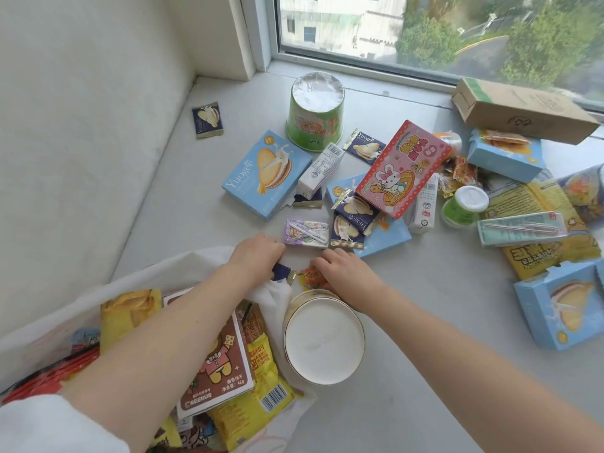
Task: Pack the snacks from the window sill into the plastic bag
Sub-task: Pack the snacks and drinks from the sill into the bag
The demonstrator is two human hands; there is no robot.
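A white plastic bag (pixel 183 266) lies open at the lower left, holding a brown biscuit box (pixel 228 364) and yellow snack packs (pixel 261 377). My left hand (pixel 255 256) grips a small dark-blue biscuit packet (pixel 285 271) at the bag's rim. My right hand (pixel 340 273) pinches a small orange sachet (pixel 312 277) on the sill beside it. A round white-lidded tub (pixel 323 341) sits just below both hands. A purple drink carton (pixel 305 233) and more dark-blue packets (pixel 348 228) lie just beyond my hands.
Scattered across the sill are blue Yuogee boxes (pixel 266 174), a green cup (pixel 315 111) upside down, a pink rabbit box (pixel 402 168), a small green cup (pixel 464 206), yellow bags (pixel 542 256) and a cardboard box (pixel 523 109). The wall (pixel 81 125) stands on the left, the window (pixel 425 27) behind.
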